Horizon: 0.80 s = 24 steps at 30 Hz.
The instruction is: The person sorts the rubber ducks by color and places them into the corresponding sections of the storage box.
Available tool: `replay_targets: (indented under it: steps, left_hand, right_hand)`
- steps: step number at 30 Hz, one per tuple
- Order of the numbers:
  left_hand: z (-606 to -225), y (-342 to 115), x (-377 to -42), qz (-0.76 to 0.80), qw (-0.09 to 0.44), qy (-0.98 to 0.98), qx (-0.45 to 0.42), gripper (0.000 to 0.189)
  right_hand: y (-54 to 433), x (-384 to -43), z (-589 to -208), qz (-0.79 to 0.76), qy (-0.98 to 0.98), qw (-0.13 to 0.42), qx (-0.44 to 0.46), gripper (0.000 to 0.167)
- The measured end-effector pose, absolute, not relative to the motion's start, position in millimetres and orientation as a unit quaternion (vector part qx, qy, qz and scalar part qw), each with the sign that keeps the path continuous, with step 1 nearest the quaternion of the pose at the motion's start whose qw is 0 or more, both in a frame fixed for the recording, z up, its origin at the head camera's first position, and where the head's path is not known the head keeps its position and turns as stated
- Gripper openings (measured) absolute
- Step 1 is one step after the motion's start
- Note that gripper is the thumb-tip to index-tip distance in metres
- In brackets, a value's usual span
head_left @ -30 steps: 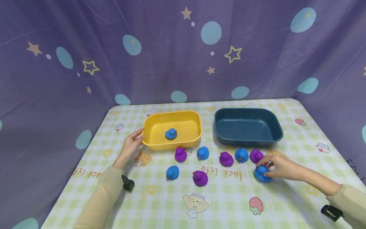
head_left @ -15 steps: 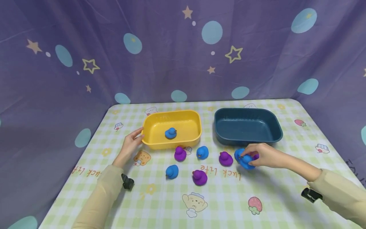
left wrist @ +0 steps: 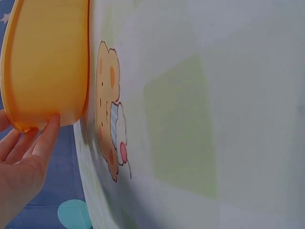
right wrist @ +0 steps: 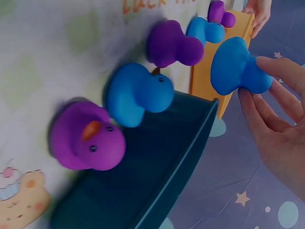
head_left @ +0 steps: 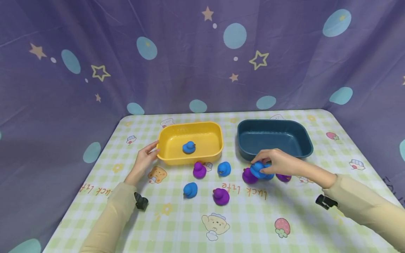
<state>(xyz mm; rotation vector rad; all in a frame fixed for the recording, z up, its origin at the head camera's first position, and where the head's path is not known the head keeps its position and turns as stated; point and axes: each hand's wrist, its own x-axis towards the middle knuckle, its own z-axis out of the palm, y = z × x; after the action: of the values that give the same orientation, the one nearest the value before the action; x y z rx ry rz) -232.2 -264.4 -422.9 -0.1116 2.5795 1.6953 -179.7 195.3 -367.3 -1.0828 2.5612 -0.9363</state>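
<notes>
My left hand rests its straight fingertips on the left end of a yellow basin, a blue rubber duck inside it. In the left wrist view the fingers touch its outer wall. My right hand pinches another blue duck between thumb and fingers, raised above the row of ducks in front of the dark teal basin. Under it, in the head view, a purple duck and a blue duck are partly covered. A further purple duck shows below the right wrist.
Left of the row lie a purple duck and a blue duck. Nearer are another blue duck and purple duck. A checked cloth covers the table; a purple curtain hangs behind.
My right hand has lifted the blue duck from the table's right side and carried it leftward over the row. The left hand stays at the yellow basin.
</notes>
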Motion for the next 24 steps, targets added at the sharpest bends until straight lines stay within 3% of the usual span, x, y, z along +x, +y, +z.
replay_targets:
  steps: [16, 24]
  left_hand:
    - [-404.8, -255.1, -222.4, 0.561, 0.03, 0.827, -0.028, 0.047]
    - [-427.4, -265.0, -233.2, 0.546, 0.016, 0.837, -0.035, 0.047]
  right_hand:
    - [159.6, -211.8, -348.5, -0.329, 0.858, 0.089, -0.384, 0.03]
    - [138.0, -226.7, -341.7, -0.357, 0.852, 0.098, -0.369, 0.03]
